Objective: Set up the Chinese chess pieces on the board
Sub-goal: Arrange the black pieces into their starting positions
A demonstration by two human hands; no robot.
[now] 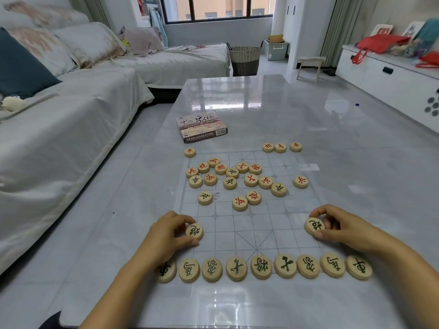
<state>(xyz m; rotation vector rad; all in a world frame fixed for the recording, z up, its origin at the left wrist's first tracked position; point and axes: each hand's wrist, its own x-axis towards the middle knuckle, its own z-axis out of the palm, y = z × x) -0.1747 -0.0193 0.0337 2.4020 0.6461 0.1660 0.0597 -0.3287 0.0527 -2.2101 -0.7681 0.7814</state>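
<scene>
- The left hand (166,231) is pinching the left piece (194,231) between the thumb and curled fingers. This piece is a round, flat disc of pale wood with a dark green character. It is sitting by the board's left edge, a little beyond the near row.
- The right hand (337,227) is pinching the right piece (314,226), a matching disc. The thumb is on its near rim and the fingers are curling over its far rim. It is sitting by the board's right edge.
- The board (261,224) is lying flat on the table. It is a thin, clear sheet printed with pale grid lines and diagonal crosses.
- The near row (261,267), nine green-marked discs, is lying almost edge to edge along the board's near line. The left wrist is covering part of the leftmost disc.
- The cluster (230,182), loose discs bearing red or green characters, is lying scattered over the board's far half, several of them touching.
- The three red discs (280,147) are sitting at the far right edge, two touching and the third just beside them.
- The corner disc (190,152), also red-marked, is sitting at the far left corner.
- The box (202,127), flat printed cardboard, is lying beyond the far left corner.
- The table (356,162) is rectangular, glossy and grey with a marble pattern, and is reflecting the window.
- The sofa (71,115), under a pale fabric cover, is standing to the left.
- The basket (244,58), round and woven, is standing far behind the table.
</scene>
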